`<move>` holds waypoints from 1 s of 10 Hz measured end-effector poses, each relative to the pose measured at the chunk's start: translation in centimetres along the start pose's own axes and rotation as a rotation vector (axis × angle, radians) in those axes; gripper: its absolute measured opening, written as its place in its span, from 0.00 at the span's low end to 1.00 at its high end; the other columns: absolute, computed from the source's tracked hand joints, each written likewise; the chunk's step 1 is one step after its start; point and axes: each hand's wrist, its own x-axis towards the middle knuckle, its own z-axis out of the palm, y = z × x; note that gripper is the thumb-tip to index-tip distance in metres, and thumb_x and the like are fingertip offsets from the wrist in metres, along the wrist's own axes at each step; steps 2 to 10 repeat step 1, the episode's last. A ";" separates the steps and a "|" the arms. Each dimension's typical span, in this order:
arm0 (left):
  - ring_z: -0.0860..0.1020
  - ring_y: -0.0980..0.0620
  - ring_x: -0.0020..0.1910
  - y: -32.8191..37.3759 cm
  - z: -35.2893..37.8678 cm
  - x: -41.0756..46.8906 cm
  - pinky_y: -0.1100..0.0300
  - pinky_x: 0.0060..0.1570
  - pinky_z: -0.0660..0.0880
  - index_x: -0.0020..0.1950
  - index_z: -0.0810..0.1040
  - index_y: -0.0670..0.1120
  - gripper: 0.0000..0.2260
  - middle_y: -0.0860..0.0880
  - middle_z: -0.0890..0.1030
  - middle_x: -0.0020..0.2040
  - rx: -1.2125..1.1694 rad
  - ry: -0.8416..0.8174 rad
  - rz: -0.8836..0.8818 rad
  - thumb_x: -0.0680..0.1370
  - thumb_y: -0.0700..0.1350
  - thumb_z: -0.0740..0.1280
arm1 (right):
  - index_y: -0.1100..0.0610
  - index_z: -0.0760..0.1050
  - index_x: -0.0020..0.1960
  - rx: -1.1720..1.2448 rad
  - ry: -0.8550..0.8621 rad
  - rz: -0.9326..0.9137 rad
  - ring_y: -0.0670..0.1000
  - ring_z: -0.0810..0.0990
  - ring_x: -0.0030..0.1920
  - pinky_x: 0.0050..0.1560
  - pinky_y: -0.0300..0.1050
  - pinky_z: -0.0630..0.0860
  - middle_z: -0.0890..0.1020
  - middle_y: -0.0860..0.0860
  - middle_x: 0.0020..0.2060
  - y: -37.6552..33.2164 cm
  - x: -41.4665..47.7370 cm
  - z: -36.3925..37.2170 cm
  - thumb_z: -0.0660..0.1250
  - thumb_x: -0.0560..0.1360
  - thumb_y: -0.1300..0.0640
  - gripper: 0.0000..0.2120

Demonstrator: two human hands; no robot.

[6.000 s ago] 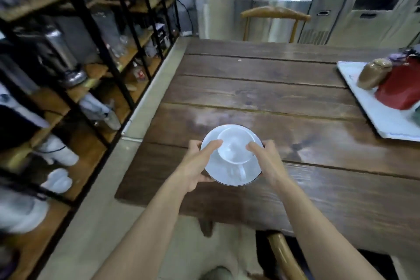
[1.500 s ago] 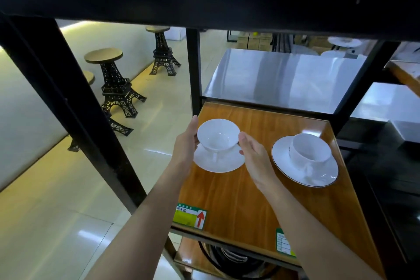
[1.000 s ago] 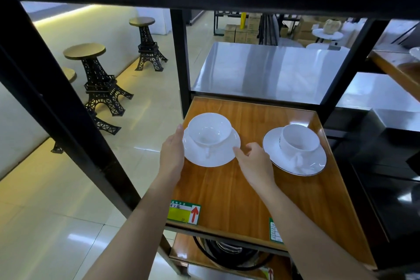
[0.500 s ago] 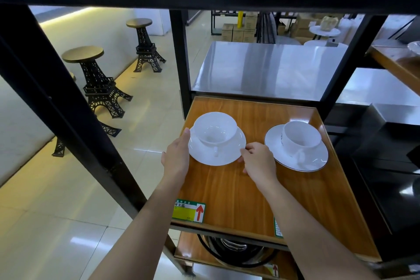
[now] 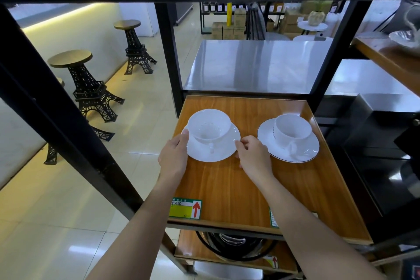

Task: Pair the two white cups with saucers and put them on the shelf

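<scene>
Touching both sides of the round white saucer [image 5: 211, 151] with the white cup [image 5: 208, 124] on the brown wooden shelf [image 5: 227, 188], left hand [image 5: 173, 159] and right hand [image 5: 253, 157] loosely curled, other white cup and saucer [image 5: 289, 138] sitting just right of the right hand.

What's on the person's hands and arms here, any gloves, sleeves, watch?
Nothing worn. The left hand and right hand are bare, with no gloves, rings or markings showing. Both forearms are uncovered right down to the bottom edge of the picture: no sleeve cuffs, watch or wristband in view. Anything above the forearms is out of frame.
</scene>
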 end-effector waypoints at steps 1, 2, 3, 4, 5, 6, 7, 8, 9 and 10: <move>0.74 0.45 0.64 0.1 0.0 0.2 0.41 0.66 0.69 0.68 0.73 0.53 0.35 0.48 0.77 0.65 0.037 0.031 0.015 0.69 0.71 0.51 | 0.57 0.74 0.60 0.002 0.034 -0.048 0.52 0.81 0.47 0.48 0.48 0.80 0.82 0.54 0.48 0.0 -0.5 -0.5 0.57 0.79 0.47 0.18; 0.74 0.45 0.64 0.1 0.0 0.2 0.41 0.66 0.69 0.68 0.73 0.53 0.35 0.48 0.77 0.65 0.037 0.031 0.015 0.69 0.71 0.51 | 0.57 0.74 0.60 0.002 0.034 -0.048 0.52 0.81 0.47 0.48 0.48 0.80 0.82 0.54 0.48 0.0 -0.5 -0.5 0.57 0.79 0.47 0.18; 0.74 0.45 0.64 0.1 0.0 0.2 0.41 0.66 0.69 0.68 0.73 0.53 0.35 0.48 0.77 0.65 0.037 0.031 0.015 0.69 0.71 0.51 | 0.57 0.74 0.60 0.002 0.034 -0.048 0.52 0.81 0.47 0.48 0.48 0.80 0.82 0.54 0.48 0.0 -0.5 -0.5 0.57 0.79 0.47 0.18; 0.74 0.45 0.64 0.1 0.0 0.2 0.41 0.66 0.69 0.68 0.73 0.53 0.35 0.48 0.77 0.65 0.037 0.031 0.015 0.69 0.71 0.51 | 0.57 0.74 0.60 0.002 0.034 -0.048 0.52 0.81 0.47 0.48 0.48 0.80 0.82 0.54 0.48 0.0 -0.5 -0.5 0.57 0.79 0.47 0.18; 0.74 0.45 0.64 0.1 0.0 0.2 0.41 0.66 0.69 0.68 0.73 0.53 0.35 0.48 0.77 0.65 0.037 0.031 0.015 0.69 0.71 0.51 | 0.57 0.74 0.60 0.002 0.034 -0.048 0.52 0.81 0.47 0.48 0.48 0.80 0.82 0.54 0.48 0.0 -0.5 -0.5 0.57 0.79 0.47 0.18; 0.74 0.45 0.64 0.1 0.0 0.2 0.41 0.66 0.69 0.68 0.73 0.53 0.35 0.48 0.77 0.65 0.037 0.031 0.015 0.69 0.71 0.51 | 0.57 0.74 0.60 0.002 0.034 -0.048 0.52 0.81 0.47 0.48 0.48 0.80 0.82 0.54 0.48 0.0 -0.5 -0.5 0.57 0.79 0.47 0.18; 0.74 0.45 0.64 0.1 0.0 0.2 0.41 0.66 0.69 0.68 0.73 0.53 0.35 0.48 0.77 0.65 0.037 0.031 0.015 0.69 0.71 0.51 | 0.57 0.74 0.60 0.002 0.034 -0.048 0.52 0.81 0.47 0.48 0.48 0.80 0.82 0.54 0.48 0.0 -0.5 -0.5 0.57 0.79 0.47 0.18; 0.74 0.45 0.64 0.1 0.0 0.2 0.41 0.66 0.69 0.68 0.73 0.53 0.35 0.48 0.77 0.65 0.037 0.031 0.015 0.69 0.71 0.51 | 0.57 0.74 0.60 0.002 0.034 -0.048 0.52 0.81 0.47 0.48 0.48 0.80 0.82 0.54 0.48 0.0 -0.5 -0.5 0.57 0.79 0.47 0.18; 0.74 0.45 0.64 0.1 0.0 0.2 0.41 0.66 0.69 0.68 0.73 0.53 0.35 0.48 0.77 0.65 0.037 0.031 0.015 0.69 0.71 0.51 | 0.57 0.74 0.60 0.002 0.034 -0.048 0.52 0.81 0.47 0.48 0.48 0.80 0.82 0.54 0.48 0.0 -0.5 -0.5 0.57 0.79 0.47 0.18; 0.74 0.45 0.64 0.1 0.0 0.2 0.41 0.66 0.69 0.68 0.73 0.53 0.35 0.48 0.77 0.65 0.037 0.031 0.015 0.69 0.71 0.51 | 0.57 0.74 0.60 0.002 0.034 -0.048 0.52 0.81 0.47 0.48 0.48 0.80 0.82 0.54 0.48 0.0 -0.5 -0.5 0.57 0.79 0.47 0.18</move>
